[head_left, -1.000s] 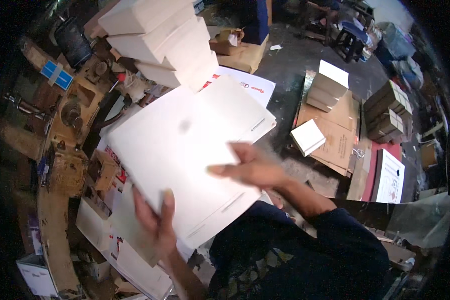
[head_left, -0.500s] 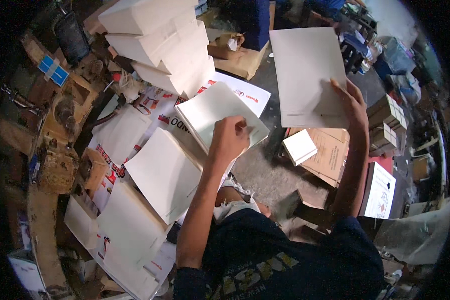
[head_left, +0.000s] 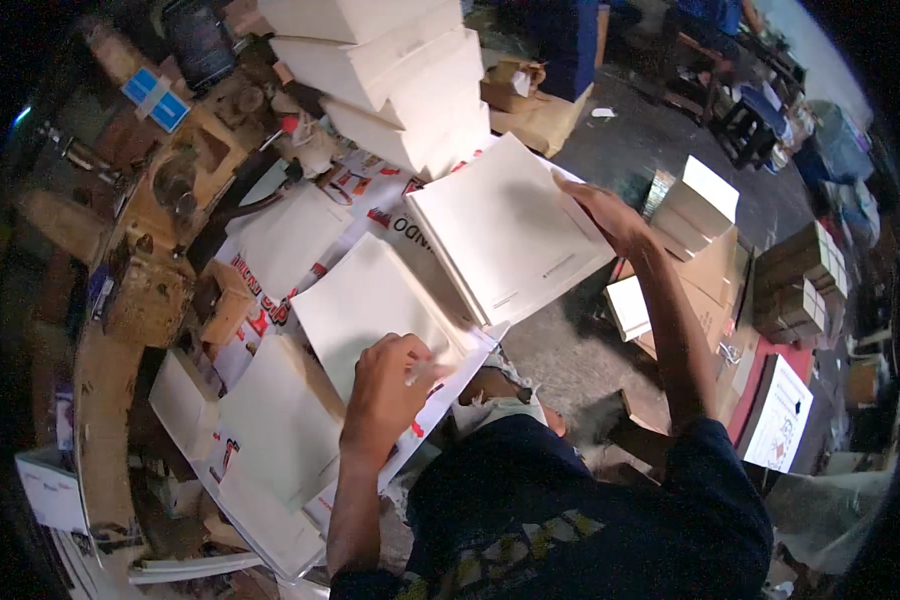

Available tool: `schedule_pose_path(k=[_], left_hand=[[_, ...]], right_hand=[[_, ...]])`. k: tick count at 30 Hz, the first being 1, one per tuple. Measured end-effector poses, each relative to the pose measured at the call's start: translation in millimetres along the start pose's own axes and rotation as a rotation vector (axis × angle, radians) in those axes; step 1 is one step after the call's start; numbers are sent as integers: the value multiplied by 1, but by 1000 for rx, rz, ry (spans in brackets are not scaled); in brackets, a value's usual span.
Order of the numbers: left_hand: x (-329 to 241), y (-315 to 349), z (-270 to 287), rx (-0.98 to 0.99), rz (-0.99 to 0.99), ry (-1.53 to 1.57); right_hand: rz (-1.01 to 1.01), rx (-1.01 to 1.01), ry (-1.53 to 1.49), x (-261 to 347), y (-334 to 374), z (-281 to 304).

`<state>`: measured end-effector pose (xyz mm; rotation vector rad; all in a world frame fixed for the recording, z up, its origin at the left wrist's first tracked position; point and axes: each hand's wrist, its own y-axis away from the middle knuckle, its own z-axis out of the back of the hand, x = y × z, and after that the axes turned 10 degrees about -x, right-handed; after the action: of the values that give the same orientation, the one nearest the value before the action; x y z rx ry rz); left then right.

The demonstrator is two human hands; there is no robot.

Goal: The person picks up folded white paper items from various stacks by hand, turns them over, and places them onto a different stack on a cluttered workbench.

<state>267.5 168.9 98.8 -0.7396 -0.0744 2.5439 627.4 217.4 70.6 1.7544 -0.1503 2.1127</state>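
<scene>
A white sheet of paper (head_left: 515,225) with small print near its lower edge lies over a paper stack (head_left: 445,265) at the centre. My right hand (head_left: 605,215) holds the sheet at its right edge, fingers pressed together; the thumb is hidden. Nearer and to the left is a second white paper stack (head_left: 365,295). My left hand (head_left: 385,385) is over its near corner with curled fingers. Something small and whitish shows by those fingertips, too unclear to name. More white paper (head_left: 275,420) lies to the left of that hand.
Tall white stacks (head_left: 400,90) stand at the table's back. A wooden machine frame (head_left: 175,215) curves along the left. At right are white blocks (head_left: 695,205) by a cardboard box (head_left: 705,290), tied bundles (head_left: 795,290) and a printed white pad (head_left: 778,415).
My right hand has brought the raised sheet left and down onto the central stack. My left hand has moved from that stack to the nearer one. The view has shifted.
</scene>
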Motion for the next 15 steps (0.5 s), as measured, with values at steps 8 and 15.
schedule_pose_path(k=[8,15], left_hand=[[32,61,59,-435,372,759],[53,120,102,-170,363,36]], right_hand=[[72,68,154,7,19,-23],[309,240,-196,28,78,-127]])
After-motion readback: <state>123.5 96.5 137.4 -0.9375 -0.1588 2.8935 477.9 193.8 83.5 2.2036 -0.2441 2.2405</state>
